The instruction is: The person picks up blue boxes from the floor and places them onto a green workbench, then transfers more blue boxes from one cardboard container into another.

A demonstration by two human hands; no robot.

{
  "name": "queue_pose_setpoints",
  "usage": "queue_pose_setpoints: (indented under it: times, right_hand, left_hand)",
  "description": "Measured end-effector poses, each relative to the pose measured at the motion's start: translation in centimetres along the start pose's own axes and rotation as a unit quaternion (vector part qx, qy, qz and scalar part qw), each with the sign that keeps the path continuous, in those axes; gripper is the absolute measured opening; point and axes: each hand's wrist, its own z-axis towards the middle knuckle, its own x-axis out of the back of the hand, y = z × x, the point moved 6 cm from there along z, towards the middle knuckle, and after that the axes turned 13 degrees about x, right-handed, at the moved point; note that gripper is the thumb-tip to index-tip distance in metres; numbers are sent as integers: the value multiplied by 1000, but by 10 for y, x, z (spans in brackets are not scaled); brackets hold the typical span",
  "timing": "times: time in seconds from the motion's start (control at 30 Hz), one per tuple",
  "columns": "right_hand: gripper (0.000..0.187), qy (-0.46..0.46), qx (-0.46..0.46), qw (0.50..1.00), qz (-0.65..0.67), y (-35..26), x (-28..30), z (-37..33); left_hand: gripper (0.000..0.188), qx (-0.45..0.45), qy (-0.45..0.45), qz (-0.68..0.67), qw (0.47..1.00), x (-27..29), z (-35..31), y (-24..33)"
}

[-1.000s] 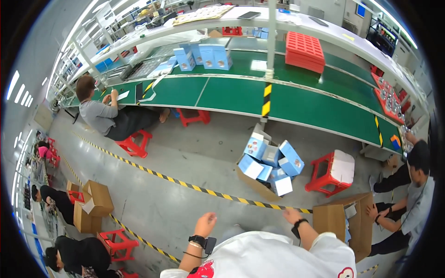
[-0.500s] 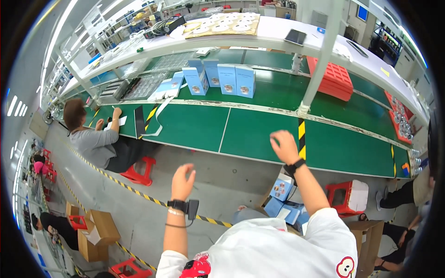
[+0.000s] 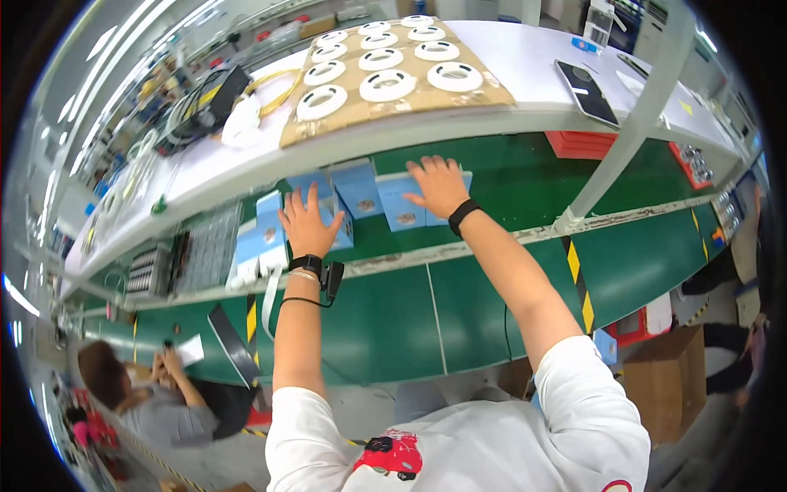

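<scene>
Several blue boxes (image 3: 357, 190) stand upright on the green tabletop (image 3: 508, 189), beneath a white shelf (image 3: 529, 74).
The left hand (image 3: 311, 226), fingers spread wide, is at the left boxes; the right hand (image 3: 443, 189), also spread, reaches across the right-hand pair. Whether either touches a box, I cannot tell. Above, the shelf carries a cardboard sheet (image 3: 356, 113) of white round parts (image 3: 322, 102). A co-worker in grey (image 3: 156, 414) sits at left.
</scene>
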Motion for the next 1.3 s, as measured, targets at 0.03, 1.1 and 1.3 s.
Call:
queue_pose_setpoints:
  times: [0.03,1.1,1.3]
  right_hand:
    - [33,-60,-14,998,32,2,-19,7]
    - [15,-262,73,930,247,-18,-50,54]
    - [15,-209,60,933,286,-35,-1,16]
  left_hand:
    - [58,-7,-11,20,1000,-20,16,-6]
    - [60,-130,-343,-80,927,-279,99,-102]
    - [62,-264,-348,-135,889,-316,132,-83]
